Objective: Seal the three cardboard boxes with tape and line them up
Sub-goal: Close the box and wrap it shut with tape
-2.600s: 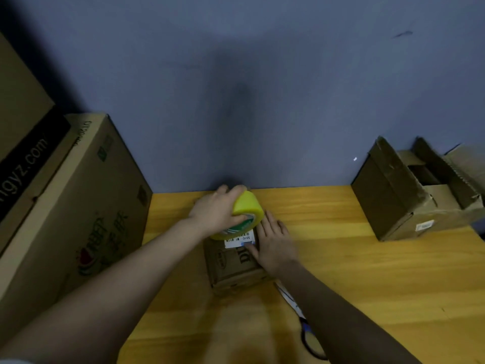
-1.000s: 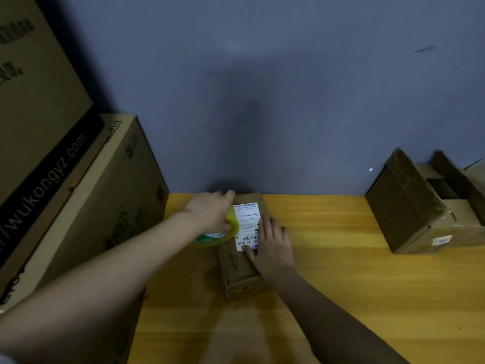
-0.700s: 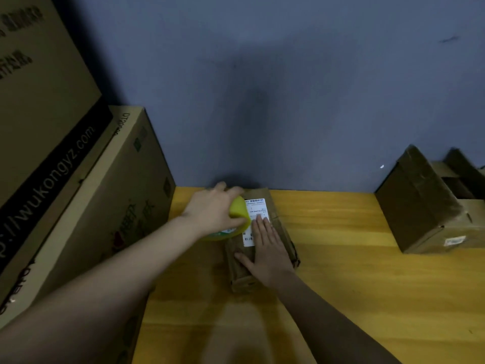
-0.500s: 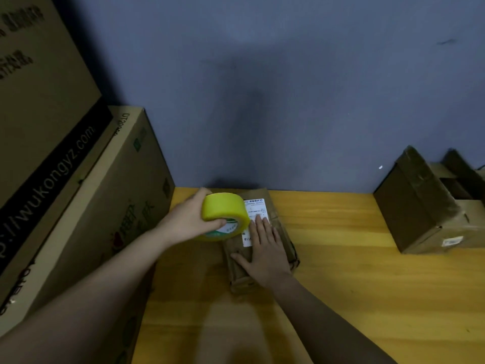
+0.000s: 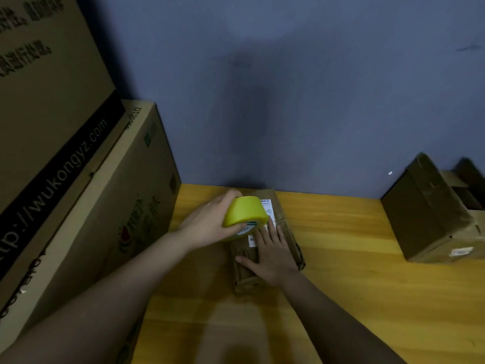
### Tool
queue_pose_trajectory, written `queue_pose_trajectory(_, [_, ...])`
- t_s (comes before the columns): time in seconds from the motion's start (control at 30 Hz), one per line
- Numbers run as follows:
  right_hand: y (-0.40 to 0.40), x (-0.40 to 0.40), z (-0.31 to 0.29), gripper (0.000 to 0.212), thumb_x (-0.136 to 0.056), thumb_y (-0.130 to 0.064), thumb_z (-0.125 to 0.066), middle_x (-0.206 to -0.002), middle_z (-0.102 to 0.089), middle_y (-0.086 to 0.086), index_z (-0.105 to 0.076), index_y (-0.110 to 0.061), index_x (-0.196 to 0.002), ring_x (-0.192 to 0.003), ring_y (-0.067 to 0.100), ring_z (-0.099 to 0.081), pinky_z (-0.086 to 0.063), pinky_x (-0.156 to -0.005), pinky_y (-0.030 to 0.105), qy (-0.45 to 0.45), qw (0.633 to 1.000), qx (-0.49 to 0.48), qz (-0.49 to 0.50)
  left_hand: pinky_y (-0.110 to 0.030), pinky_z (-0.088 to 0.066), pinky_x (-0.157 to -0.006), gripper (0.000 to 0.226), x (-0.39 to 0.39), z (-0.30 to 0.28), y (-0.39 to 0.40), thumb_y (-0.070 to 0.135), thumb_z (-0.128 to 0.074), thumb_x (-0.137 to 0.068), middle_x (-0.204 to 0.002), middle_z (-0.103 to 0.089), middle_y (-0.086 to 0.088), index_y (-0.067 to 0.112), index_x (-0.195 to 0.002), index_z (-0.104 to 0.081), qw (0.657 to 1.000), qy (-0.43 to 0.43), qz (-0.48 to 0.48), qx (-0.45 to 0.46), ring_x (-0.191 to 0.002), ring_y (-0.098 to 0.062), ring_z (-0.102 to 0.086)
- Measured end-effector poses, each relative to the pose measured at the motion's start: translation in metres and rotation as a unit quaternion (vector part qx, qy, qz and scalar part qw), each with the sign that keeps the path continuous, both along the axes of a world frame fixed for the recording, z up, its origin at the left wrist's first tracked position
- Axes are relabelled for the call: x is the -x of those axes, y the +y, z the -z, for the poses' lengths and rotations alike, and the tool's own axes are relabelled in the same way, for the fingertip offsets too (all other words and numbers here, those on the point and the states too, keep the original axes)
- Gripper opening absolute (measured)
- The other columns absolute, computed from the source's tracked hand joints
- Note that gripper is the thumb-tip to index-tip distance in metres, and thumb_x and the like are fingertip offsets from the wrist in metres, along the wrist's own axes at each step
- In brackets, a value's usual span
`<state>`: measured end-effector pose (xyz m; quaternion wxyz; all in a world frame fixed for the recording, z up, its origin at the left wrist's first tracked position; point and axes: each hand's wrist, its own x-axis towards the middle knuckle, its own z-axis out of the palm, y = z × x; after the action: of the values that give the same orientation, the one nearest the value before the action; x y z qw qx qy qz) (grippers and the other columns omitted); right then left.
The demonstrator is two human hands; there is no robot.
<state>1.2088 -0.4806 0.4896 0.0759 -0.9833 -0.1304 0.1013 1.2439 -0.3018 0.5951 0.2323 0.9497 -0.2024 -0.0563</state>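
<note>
A tall carton (image 5: 44, 82) at the far left carries a black band printed with white lettering that reads in part "wukongyz.com". The large carton (image 5: 126, 206) beside it has green and red printing on its side, too blurred to read. A small cardboard box (image 5: 286, 232) lies on the yellow wooden table (image 5: 354, 298), close to the blue wall (image 5: 288, 88), with a white shipping label (image 5: 269, 208) on its top; the label's text is too small to make out.

The left hand (image 5: 207, 227) grips a yellow tape roll (image 5: 245, 214), fingers curled around its rim, holding it at the box's left top edge. The roll's core shows green marking. The right hand (image 5: 270, 256) lies flat on the box's top, fingers spread and extended, pressing down.

Another cardboard box (image 5: 430, 214) stands at the right with its flaps open and a small white sticker (image 5: 461, 251) on its side.
</note>
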Motion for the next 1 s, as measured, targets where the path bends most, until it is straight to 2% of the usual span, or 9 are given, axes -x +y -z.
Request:
queue_pose_trajectory(0.17, [0.000, -0.001, 0.003, 0.107, -0.068, -0.084, 0.005, -0.161, 0.009, 0.000, 0.007, -0.020, -0.154, -0.142, 0.019, 0.029, 0.012, -0.119, 0.038, -0.001, 1.000, -0.001, 0.000, -0.037, -0.049, -0.086, 0.062, 0.000, 0.001, 0.001, 0.061, -0.054, -0.085, -0.130, -0.053, -0.001, 0.034, -0.136, -0.031, 0.999, -0.010, -0.035, -0.011, -0.111, -0.022, -0.055])
queue_pose_trajectory(0.37, [0.000, -0.001, 0.002, 0.108, -0.066, -0.085, 0.006, -0.161, 0.011, -0.002, 0.007, -0.021, -0.154, -0.144, 0.018, 0.027, 0.012, -0.118, 0.036, 0.004, 1.000, -0.018, -0.009, -0.035, -0.048, -0.081, 0.059, -0.007, -0.005, -0.002, 0.061, -0.052, -0.086, -0.123, -0.058, -0.003, 0.035, -0.135, -0.033, 0.998, -0.031, -0.023, -0.050, -0.107, -0.025, -0.057])
queue_pose_trajectory(0.53, [-0.003, -0.001, 0.003, 0.104, -0.070, -0.083, 0.001, -0.151, 0.028, -0.009, 0.010, -0.020, -0.152, -0.143, 0.018, 0.028, 0.011, -0.119, 0.037, -0.006, 1.000, -0.016, -0.022, -0.031, -0.048, -0.078, 0.058, -0.015, -0.020, 0.009, 0.064, -0.052, -0.084, -0.122, -0.060, 0.001, 0.036, -0.133, -0.036, 0.991, -0.059, 0.014, -0.122, -0.106, -0.023, -0.059])
queue_pose_trajectory(0.67, [-0.001, 0.000, 0.005, 0.095, -0.077, -0.081, -0.008, -0.148, 0.028, -0.009, 0.018, -0.023, -0.147, -0.143, 0.018, 0.027, 0.009, -0.120, 0.038, -0.007, 0.999, -0.013, -0.031, -0.030, -0.045, -0.073, 0.057, -0.012, -0.023, 0.000, 0.066, -0.048, -0.084, -0.117, -0.062, 0.000, 0.037, -0.131, -0.036, 0.979, -0.091, 0.053, -0.172, -0.103, -0.024, -0.060])
queue_pose_trajectory(0.9, [-0.001, -0.001, 0.010, 0.098, -0.073, -0.083, -0.002, -0.154, 0.025, -0.008, 0.021, -0.023, -0.147, -0.143, 0.017, 0.027, 0.010, -0.119, 0.037, -0.016, 0.999, -0.023, -0.031, -0.029, -0.044, -0.069, 0.052, -0.014, -0.034, 0.011, 0.068, -0.044, -0.084, -0.112, -0.064, 0.000, 0.036, -0.126, -0.040, 0.965, -0.100, 0.059, -0.233, -0.100, -0.021, -0.060])
queue_pose_trajectory(1.0, [-0.002, 0.000, 0.009, 0.098, -0.072, -0.083, -0.002, -0.154, 0.026, -0.009, 0.022, -0.023, -0.146, -0.142, 0.017, 0.028, 0.011, -0.119, 0.036, -0.012, 0.999, -0.019, -0.034, -0.029, -0.044, -0.067, 0.052, -0.012, -0.037, 0.012, 0.067, -0.043, -0.085, -0.106, -0.065, 0.000, 0.033, -0.124, -0.043, 0.948, -0.113, 0.076, -0.287, -0.098, -0.021, -0.061])
